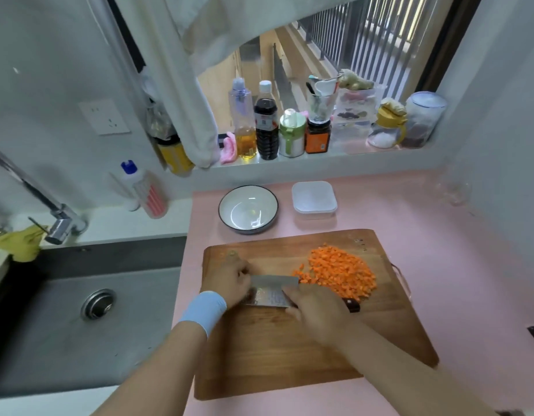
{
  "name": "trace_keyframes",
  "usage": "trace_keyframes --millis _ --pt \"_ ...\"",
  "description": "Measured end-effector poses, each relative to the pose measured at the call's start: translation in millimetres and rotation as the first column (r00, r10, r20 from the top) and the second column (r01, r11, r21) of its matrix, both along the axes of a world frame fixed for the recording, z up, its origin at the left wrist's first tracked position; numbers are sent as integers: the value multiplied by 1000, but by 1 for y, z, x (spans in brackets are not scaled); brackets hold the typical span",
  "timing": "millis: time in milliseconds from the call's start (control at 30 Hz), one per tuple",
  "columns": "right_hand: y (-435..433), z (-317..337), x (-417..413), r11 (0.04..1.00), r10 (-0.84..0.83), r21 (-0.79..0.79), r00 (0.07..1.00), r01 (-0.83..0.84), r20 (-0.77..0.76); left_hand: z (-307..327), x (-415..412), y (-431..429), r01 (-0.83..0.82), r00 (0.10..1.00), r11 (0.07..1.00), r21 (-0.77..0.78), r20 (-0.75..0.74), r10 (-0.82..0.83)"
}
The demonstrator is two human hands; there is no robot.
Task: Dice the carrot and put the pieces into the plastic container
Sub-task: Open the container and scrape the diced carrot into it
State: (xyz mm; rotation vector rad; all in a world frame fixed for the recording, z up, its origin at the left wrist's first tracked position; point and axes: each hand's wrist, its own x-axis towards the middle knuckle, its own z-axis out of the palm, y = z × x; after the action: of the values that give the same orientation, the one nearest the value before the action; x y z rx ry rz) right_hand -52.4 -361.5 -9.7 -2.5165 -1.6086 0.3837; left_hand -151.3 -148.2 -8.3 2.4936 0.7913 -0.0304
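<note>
Gripping the knife [271,293], the right hand [316,313] is holding the blade against the left hand [229,282], fingers curled, contents unclear, risking a nick; diced carrot [341,273] is lying heaped on the board [289,355], container [314,199] behind.

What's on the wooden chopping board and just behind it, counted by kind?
White dark-rimmed ceramic bowl: 1
Square translucent plastic container with lid: 1
Rectangular wooden chopping board: 1
Steel cleaver with dark handle: 1
Heap of orange diced carrot: 1
Total: 5
</note>
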Motion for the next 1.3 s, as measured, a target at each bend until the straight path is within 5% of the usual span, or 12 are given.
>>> trace_keyframes --millis 433,600,767,1000,1300 --pt "17 -38 -29 991 -63 -126 997 55 -53 -31 -11 17 189 982 981 38 10 -190" --pt "30 -5 14 997 -59 -55 991 53 -121 -13 40 21 150 988 988 -41 34 -149" --pt "58 31 97 987 -162 16 986 162 -26 11 116 27 159 985 980 -122 91 -148" --pt "88 34 212 937 -309 -122 938 329 156 20 219 32 299 954 954 27 -17 -298" --pt "103 -15 262 875 -326 -373 945 308 17 -19 284 42 463 882 874 148 -172 -438"
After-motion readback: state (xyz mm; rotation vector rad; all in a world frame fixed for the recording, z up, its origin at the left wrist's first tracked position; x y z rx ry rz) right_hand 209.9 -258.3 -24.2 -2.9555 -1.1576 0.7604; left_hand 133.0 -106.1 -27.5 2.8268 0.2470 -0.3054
